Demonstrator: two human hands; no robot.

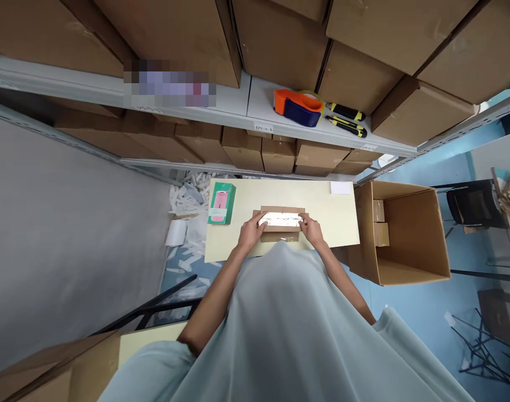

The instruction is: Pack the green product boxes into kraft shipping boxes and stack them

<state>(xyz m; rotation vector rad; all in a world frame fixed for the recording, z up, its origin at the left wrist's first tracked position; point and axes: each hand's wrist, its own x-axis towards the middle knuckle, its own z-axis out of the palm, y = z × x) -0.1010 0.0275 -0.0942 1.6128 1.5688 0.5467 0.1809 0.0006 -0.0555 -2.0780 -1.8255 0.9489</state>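
Observation:
A small cardboard box [282, 237] with its flaps folded out lies on the pale table in front of me. In it, or on top of it, rests a long bright white piece [281, 219] with fine dark marks; glare hides what kind of thing it is. My left hand [251, 229] grips the left end, thumb on the near side and fingers on the far side. At the opposite end, my right hand [311, 229] holds on in the same way, fingers bent. Left of my left hand stands a green box with a pink picture [221, 204].
A white slip [341, 187] lies at the table's far right corner. Beside the table, a large open carton [411, 234] contains small boxes. The shelf ahead carries cartons, an orange tape dispenser [299, 107] and utility knives [347, 119]. White scraps [191, 195] litter the left floor.

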